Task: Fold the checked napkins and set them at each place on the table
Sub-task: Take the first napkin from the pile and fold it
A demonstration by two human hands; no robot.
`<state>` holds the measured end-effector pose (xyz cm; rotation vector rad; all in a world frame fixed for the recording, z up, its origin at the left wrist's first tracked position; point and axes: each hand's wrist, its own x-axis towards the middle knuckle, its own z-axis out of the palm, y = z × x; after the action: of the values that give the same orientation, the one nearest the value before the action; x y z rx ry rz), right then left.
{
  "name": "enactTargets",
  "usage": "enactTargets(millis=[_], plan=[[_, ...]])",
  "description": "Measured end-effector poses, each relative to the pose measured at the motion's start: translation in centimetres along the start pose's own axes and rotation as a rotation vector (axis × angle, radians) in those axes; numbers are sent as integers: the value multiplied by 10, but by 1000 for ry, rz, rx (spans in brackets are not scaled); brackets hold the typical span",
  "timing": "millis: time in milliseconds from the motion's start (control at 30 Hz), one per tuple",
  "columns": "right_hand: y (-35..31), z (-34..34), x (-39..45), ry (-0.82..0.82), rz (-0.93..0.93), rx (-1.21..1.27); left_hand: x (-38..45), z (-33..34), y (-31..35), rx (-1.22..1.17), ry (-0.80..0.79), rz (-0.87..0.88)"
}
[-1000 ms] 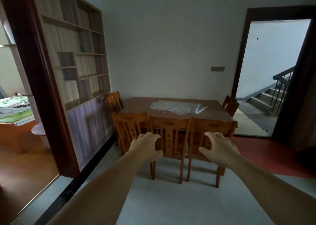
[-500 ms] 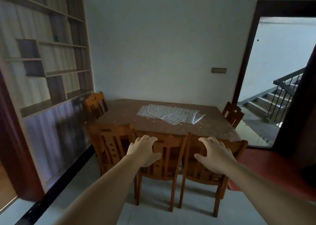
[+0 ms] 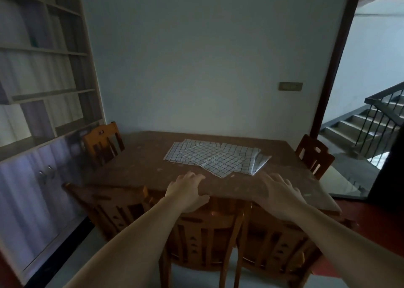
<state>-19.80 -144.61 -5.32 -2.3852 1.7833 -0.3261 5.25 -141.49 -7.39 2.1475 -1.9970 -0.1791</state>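
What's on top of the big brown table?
A loose pile of checked napkins lies overlapping on the table. How many are in the pile cannot be told, because the top ones cover those beneath.

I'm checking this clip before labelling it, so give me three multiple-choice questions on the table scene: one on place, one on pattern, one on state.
1. Where do the checked napkins lie?
A. on a chair
B. on the wooden table
C. on the shelf

2. Their pattern?
A. dark grid on white
B. red stripes
C. plain green

3. The left hand and right hand are:
A. gripping napkins
B. open, holding nothing
C. folding one napkin

Answers: 1 B, they overlap mid-tabletop. 2 A, dark lines cross pale cloth. 3 B, spread fingers are short of the napkins.
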Motion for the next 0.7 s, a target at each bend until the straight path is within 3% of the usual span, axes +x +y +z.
enactTargets(millis=[200,433,700], plan=[[39,19,140,-94,-28,17,123,13,-4,58,-37,-60],[61,31,290,-64,-49,42,255,16,-11,67,-9,-88],[63,109,438,-95,-29,20,411,78,-70,-34,-40,-135]])
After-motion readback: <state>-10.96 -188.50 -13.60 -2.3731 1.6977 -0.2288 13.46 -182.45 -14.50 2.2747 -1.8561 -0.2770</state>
